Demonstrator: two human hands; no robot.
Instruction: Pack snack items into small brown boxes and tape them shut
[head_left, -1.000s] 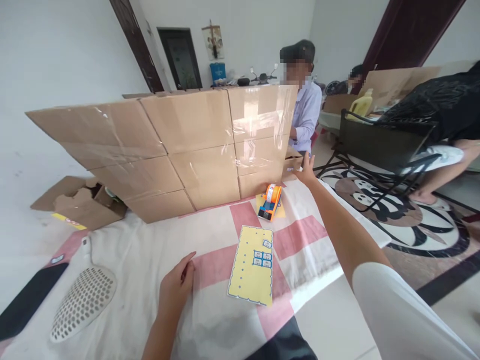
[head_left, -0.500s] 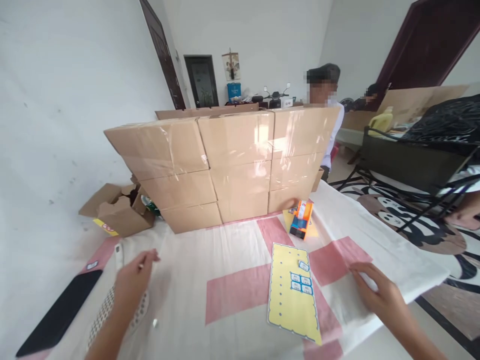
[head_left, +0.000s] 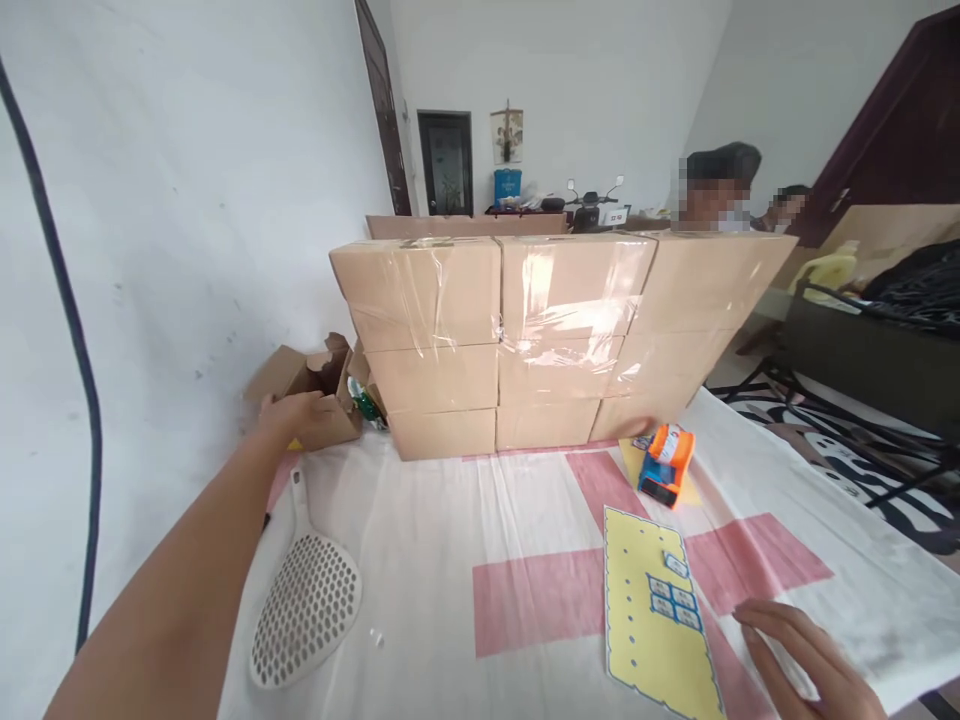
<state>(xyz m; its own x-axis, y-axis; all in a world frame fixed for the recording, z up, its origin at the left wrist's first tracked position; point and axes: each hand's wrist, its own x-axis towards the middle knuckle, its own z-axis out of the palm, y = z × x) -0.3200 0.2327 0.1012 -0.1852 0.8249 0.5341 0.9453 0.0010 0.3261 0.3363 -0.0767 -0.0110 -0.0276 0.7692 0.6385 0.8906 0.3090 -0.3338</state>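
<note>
Left hand (head_left: 291, 412) has moved to the open cardboard box (head_left: 339, 428), apparently reaching in, which calls for clearing its flaps (head_left: 273, 372); right hand (head_left: 806, 648) well apart, both grips unclear.

Nine carton fronts (head_left: 559, 368) are showing in the wrapped stack, three rows of three, and one open box (head_left: 334, 428) is sitting separately. One large yellow sheet (head_left: 654, 655) is carrying five small labels (head_left: 661, 605): four are forming a block, one is lying apart. One orange-and-blue object (head_left: 667, 465) is resting over one smaller yellow piece (head_left: 633, 462). One perforated scoop (head_left: 307, 605) is lying on one table (head_left: 420, 560). One left hand (head_left: 289, 415) and one right hand (head_left: 832, 670) are appearing.
</note>
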